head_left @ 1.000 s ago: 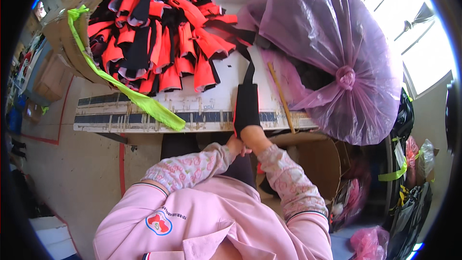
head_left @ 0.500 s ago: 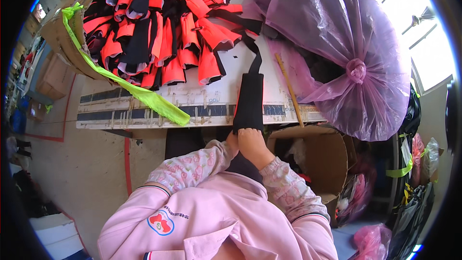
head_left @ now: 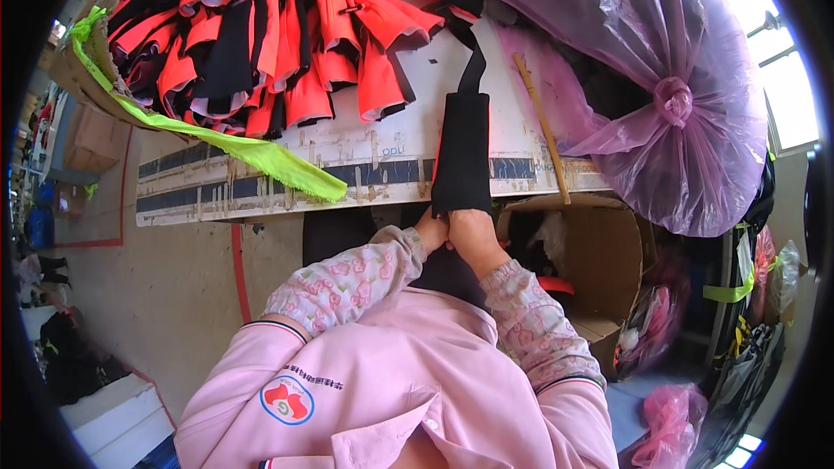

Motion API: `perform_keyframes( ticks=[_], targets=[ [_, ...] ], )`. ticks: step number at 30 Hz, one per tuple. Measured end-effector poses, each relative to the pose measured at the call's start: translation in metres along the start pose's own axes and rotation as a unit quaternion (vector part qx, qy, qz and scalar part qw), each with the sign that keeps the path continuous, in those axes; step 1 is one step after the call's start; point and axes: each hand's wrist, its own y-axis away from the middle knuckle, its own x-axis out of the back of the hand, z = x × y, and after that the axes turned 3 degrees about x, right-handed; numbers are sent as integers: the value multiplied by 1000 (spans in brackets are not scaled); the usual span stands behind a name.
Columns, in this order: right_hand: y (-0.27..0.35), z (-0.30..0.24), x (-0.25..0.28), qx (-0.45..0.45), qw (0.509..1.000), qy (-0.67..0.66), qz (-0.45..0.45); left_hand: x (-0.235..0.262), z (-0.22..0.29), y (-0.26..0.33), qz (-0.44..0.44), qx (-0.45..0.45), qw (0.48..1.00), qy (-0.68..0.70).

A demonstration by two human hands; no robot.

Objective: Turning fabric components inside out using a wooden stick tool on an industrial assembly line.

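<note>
A flat black fabric sleeve [head_left: 463, 156] with an orange edge lies over the table's front edge, its near end toward me. At that end my right hand [head_left: 473, 236] is closed on the fabric, knuckles up. Close against it, my left hand [head_left: 433, 231] also grips the near end; its fingers are partly hidden. A narrow black strap [head_left: 472, 71] runs from the sleeve's far end back toward the pile. Many similar orange and black fabric pieces [head_left: 295, 43] are heaped at the far left of the white table [head_left: 373, 187].
A tied purple plastic bag [head_left: 673, 104] bulges over the table's right side, beside a thin wooden stick [head_left: 540, 126]. A bright green strip [head_left: 287, 167] hangs along a cardboard edge [head_left: 82, 87] at left. Below the table's right stands an open cardboard box [head_left: 608, 260].
The view has shifted, so the table and pile sit higher in the picture. Both hands keep their hold on the sleeve's near end, with little visible movement against the table.
</note>
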Motion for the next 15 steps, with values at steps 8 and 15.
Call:
perform_keyframes(
  ticks=[8,15],
  targets=[
    [-21,12,12,-37,998,-20,-42,-5,23,3,-7,-2,998,62],
    [-50,52,-39,-91,944,22,-317,-9,3,-5,-23,-31,996,86]
  ],
)
